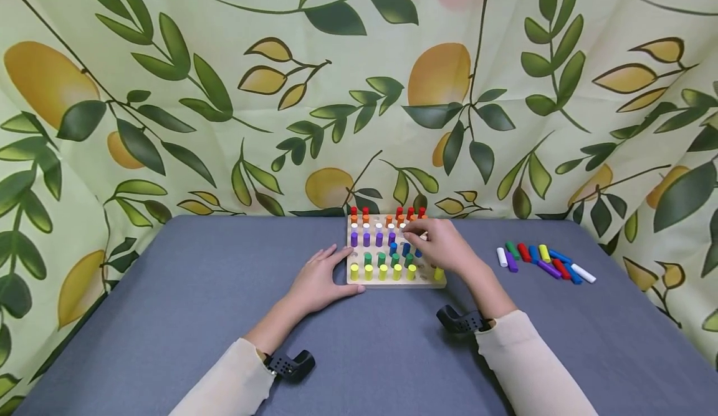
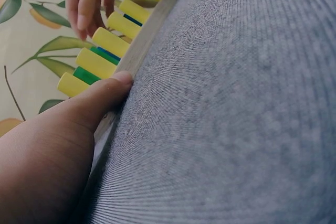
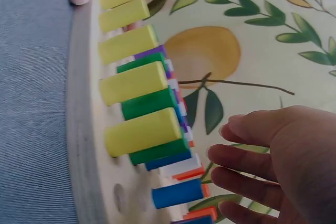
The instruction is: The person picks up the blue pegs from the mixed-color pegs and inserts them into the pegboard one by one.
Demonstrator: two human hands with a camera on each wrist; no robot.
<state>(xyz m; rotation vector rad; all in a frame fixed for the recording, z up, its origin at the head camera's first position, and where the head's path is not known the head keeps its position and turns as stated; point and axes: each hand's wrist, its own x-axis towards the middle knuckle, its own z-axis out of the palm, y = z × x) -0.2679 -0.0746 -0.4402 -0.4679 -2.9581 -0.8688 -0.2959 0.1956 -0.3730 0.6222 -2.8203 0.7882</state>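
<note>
A wooden pegboard [image 1: 392, 284] bears rows of coloured pegs: red, orange, white, purple, blue, green and yellow. My left hand [image 1: 318, 284] holds its front left corner, the thumb [image 2: 122, 78] pressed to the front edge and the fingers along the left side. Over the right part of the board hangs my right hand [image 1: 443, 244], fingers bent downward. Its fingertips are right at a white peg [image 1: 403, 228] in the third row from the back; I cannot tell whether they pinch it. In the right wrist view, a yellow peg [image 3: 142, 132] stands near the front edge.
Several loose pegs lie on the grey table [image 1: 224, 279] to the right, among them a white peg [image 1: 502, 257], a purple peg [image 1: 548, 269] and a yellow peg [image 1: 544, 254]. Behind the board hangs a leaf-patterned cloth [image 1: 359, 91].
</note>
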